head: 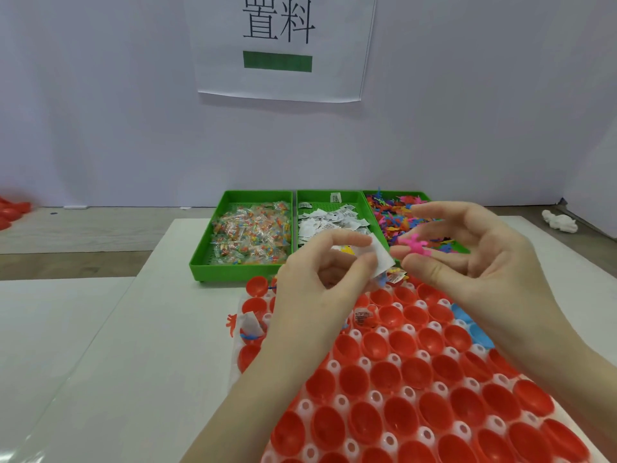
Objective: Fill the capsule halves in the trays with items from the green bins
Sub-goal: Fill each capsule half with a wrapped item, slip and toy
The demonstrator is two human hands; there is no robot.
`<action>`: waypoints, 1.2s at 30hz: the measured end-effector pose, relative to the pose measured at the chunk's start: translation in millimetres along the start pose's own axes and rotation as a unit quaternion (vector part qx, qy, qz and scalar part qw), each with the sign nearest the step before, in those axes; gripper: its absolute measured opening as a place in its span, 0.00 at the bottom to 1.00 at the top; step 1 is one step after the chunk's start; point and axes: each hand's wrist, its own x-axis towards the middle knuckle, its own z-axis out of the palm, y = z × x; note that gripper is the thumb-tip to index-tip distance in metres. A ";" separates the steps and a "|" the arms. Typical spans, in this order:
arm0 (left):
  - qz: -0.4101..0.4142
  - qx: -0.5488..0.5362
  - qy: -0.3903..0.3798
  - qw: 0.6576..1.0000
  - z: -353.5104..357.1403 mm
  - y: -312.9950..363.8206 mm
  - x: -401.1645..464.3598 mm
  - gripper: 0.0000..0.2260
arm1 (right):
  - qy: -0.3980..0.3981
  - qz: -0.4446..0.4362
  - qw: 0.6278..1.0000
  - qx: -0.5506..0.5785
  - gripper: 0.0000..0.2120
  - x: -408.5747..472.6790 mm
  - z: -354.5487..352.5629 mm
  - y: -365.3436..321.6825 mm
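A pale wall (100, 111) carries a white paper sign (283, 45) with black characters — below, a white-covered worktop (117, 345).

**Off-task surroundings**

Taped to the pale wall (100, 111): a white sign (283, 45) with two large black characters and a green bar (277, 61) beneath. Under everything, white sheets (117, 362) over a wooden tabletop (83, 235). At the far left edge, red pieces (11, 210), partly cut off by the frame. At far right, near the wall, a small white crumpled object (559, 222), too small to identify.
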 end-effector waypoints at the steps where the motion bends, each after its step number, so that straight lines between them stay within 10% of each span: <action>1: 0.008 0.007 -0.002 1.000 0.3 0.7 -0.1 0.08 | 0.005 -0.006 1.000 -0.011 0.19 -1.0 -0.4 -2.1; 23: 0.035 0.010 -0.090 0.995 -5.2 6.3 -2.0 0.07 | -0.013 -0.078 0.988 -0.134 0.18 -2.9 2.5 -7.9; 36: -0.085 -0.200 0.000 0.976 -1.4 9.3 -0.5 0.03 | 0.025 -0.010 0.994 -0.104 0.21 -1.2 15.8 -2.3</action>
